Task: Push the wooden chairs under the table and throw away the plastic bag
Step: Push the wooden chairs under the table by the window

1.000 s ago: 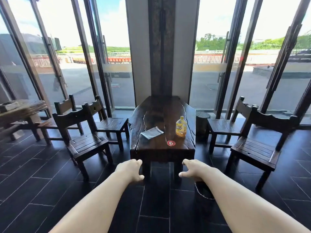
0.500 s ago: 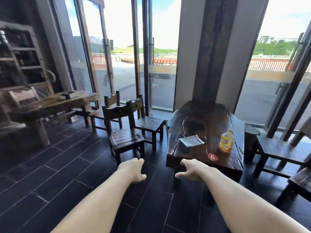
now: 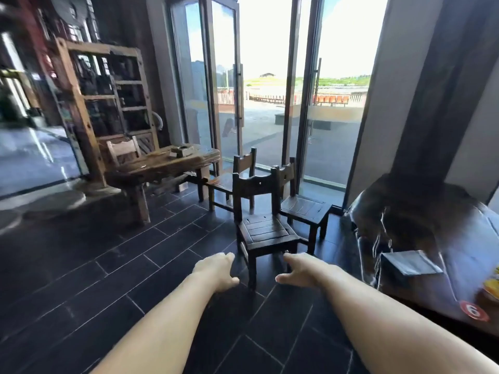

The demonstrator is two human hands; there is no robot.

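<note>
The tall, weathered wooden shelf unit [image 3: 108, 103] stands at ten o'clock against the dark wall; what sits in its compartments is too dim and blurred to make out. The dark slab-wood table [image 3: 421, 228] fills the three o'clock side, carrying a flat grey plastic bag [image 3: 410, 263], a round red number "6" sticker [image 3: 474, 310] near its front edge and, at the frame's right edge, part of a yellow bottle [image 3: 492, 287]. A second, lighter rustic wooden table [image 3: 162, 166] sits at eleven o'clock with a small box-like object [image 3: 181, 151] on top, its contents unclear. Three dark wooden chairs cluster at twelve o'clock, apart from the slab table: the nearest chair [image 3: 263, 228] faces the viewer, one chair [image 3: 305, 203] just behind it to the right, another chair [image 3: 237, 174] behind to the left. Both bare arms reach forward over the black tiled floor [image 3: 81, 279]. The left hand [image 3: 216, 271] and right hand [image 3: 302, 269] hover near the nearest chair's front legs, each grip loosely spread and empty.
</note>
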